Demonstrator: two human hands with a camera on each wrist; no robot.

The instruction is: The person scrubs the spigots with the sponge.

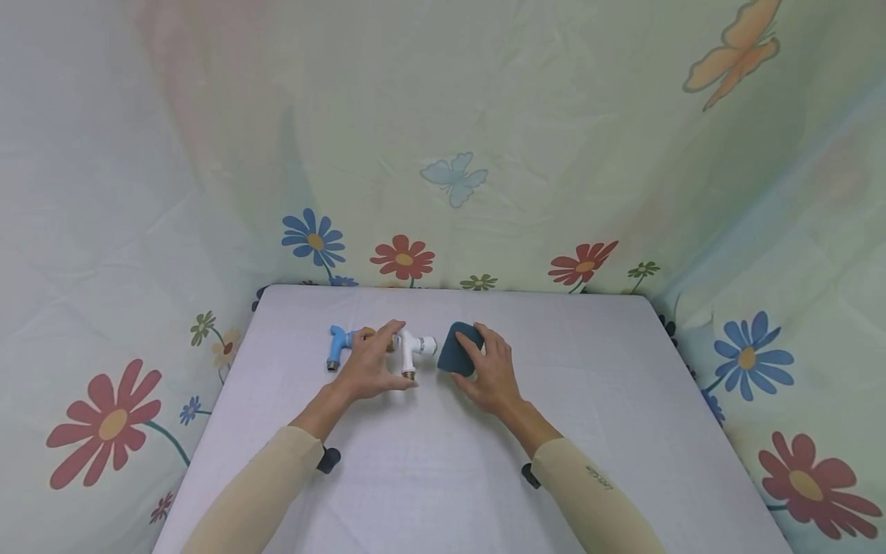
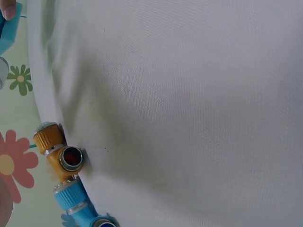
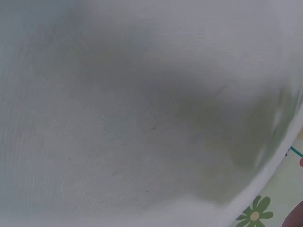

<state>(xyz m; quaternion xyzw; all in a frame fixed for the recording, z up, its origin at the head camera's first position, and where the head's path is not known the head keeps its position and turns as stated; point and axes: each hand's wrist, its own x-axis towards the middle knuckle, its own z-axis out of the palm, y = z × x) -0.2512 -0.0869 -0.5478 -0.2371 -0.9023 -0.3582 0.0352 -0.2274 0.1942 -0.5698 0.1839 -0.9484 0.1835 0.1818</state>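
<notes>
A white tap (image 1: pixel 410 350) with a ribbed knob and a brass end lies between the thumb and fingers of my left hand (image 1: pixel 370 368), which grips it from its two ends. Only a bit of the white tap (image 2: pixel 2 72) shows in the left wrist view. To its right, my right hand (image 1: pixel 490 373) holds a dark teal sponge (image 1: pixel 457 351) by its edge, fingers over the top and thumb below. The sponge (image 2: pixel 10 32) and a fingertip appear at the corner of the left wrist view. Neither the right hand's grip nor the sponge shows in the right wrist view.
Left of the white tap stand a blue tap (image 1: pixel 337 346) and an orange tap (image 2: pixel 61 153), the latter mostly behind my left hand in the head view. A white cloth covers the table (image 1: pixel 588 431). Flower-printed curtains (image 1: pixel 360 115) surround its back and sides.
</notes>
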